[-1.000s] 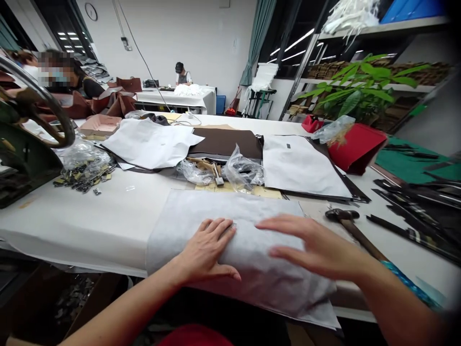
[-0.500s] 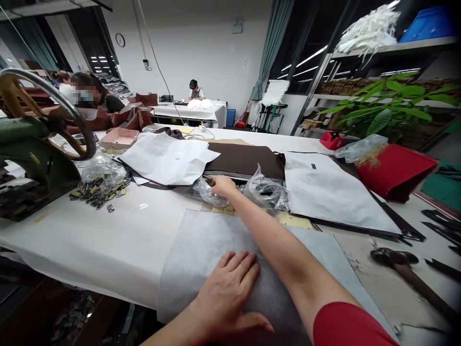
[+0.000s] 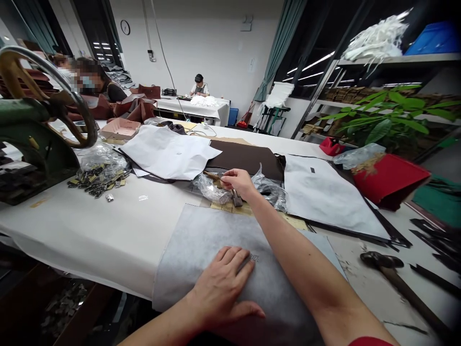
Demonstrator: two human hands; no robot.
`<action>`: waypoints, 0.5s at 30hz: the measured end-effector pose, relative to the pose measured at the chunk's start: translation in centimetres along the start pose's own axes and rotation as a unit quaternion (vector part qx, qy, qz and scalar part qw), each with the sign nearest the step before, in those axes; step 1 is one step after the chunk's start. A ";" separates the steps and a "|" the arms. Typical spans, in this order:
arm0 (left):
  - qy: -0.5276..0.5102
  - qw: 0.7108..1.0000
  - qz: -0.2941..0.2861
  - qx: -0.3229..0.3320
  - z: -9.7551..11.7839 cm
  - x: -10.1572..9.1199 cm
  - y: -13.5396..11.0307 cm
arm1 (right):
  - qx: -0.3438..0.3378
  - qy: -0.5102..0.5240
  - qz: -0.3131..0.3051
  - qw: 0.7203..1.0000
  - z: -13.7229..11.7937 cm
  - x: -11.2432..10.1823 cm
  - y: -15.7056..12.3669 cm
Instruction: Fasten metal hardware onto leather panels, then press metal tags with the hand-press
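So, on my feed the left hand (image 3: 219,283) lies flat on a grey non-woven sheet (image 3: 201,250), its fingers spread and open, with a small dotted patch on the sheet just beside them. That sheet sits at the near edge of the white-covered surface (image 3: 79,226), overhanging it towards me.

The right hand (image 3: 239,183) reaches across to the far side of the sheet, its fingers curled down at a small metal-headed tool (image 3: 236,198). I can't tell from here whether they are actually gripping it. The tool lies on tan paper pieces (image 3: 225,206), right beside a crumpled clear plastic bag (image 3: 212,191), with a second bag (image 3: 270,190) just past the hand.

Behind them I can see a dark brown leather panel (image 3: 245,161), flanked by white paper sheets (image 3: 169,154) and (image 3: 331,202). Off to the right lies a wooden-handled hammer (image 3: 385,274), and a red bag (image 3: 391,180) sits further back. On the left there's a pile of metal hardware (image 3: 99,177) near a green machine with a handwheel (image 3: 43,110). Two co-workers sit well back, one at a far table (image 3: 199,87).
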State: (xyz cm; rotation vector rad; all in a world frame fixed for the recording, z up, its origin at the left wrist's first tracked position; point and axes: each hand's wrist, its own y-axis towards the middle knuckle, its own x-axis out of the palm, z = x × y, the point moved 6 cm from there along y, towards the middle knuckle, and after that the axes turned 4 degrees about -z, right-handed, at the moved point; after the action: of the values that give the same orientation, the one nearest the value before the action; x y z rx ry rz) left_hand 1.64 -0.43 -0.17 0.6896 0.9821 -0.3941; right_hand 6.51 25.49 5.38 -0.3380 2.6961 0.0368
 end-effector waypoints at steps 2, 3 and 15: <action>0.000 1.000 0.005 0.003 0.1 0.0 0.1 | -0.011 0.038 0.003 0.999 -0.5 -0.6 -1.2; 0.002 1.000 0.008 0.004 0.1 -0.1 0.2 | -0.014 0.051 0.001 0.999 -0.7 -0.8 -1.9; 0.023 1.000 -0.004 0.017 0.4 -0.5 0.1 | -0.228 -0.399 0.012 0.888 2.4 -4.7 -21.9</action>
State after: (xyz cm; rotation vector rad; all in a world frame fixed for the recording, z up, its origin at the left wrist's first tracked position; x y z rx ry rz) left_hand 1.68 -0.67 0.45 0.7286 1.0232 -0.4040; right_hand 16.89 5.48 5.63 -0.3299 1.8405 0.6725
